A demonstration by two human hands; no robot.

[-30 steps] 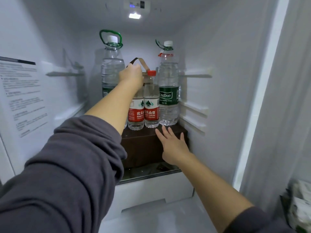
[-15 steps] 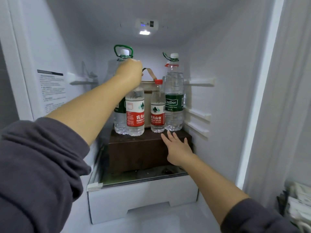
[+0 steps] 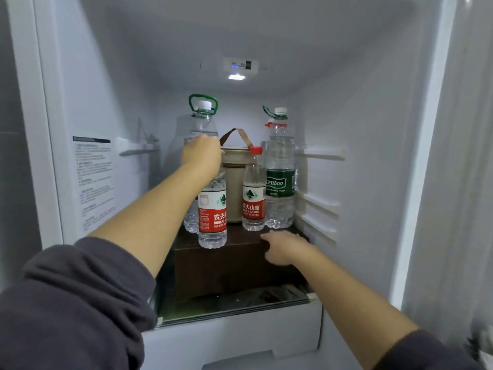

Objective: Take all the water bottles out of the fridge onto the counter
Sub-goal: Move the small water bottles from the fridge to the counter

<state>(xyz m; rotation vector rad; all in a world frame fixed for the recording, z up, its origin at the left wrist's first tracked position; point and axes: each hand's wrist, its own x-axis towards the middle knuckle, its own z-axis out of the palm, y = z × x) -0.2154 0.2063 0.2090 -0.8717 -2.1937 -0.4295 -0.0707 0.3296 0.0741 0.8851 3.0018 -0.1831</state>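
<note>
Gripping: left hand (image 3: 202, 153), fingers curled round neck of clear red-labelled plastic water bottle (image 3: 212, 209) (cap hidden).
Axis: vertical, neck up.
Right hand (image 3: 282, 249): relaxed, empty.

Clear air overhead up to the fridge ceiling (image 3: 240, 36). Beige bag (image 3: 234, 182) plugs the back middle; Cestbon bottle (image 3: 280, 161) stands near the right-wall rails (image 3: 320, 209), with the small red-cap bottle (image 3: 254, 193) just beside it. Left hand (image 3: 201, 153) holding a red-label bottle (image 3: 212, 217) fills the front-left lane.
</note>
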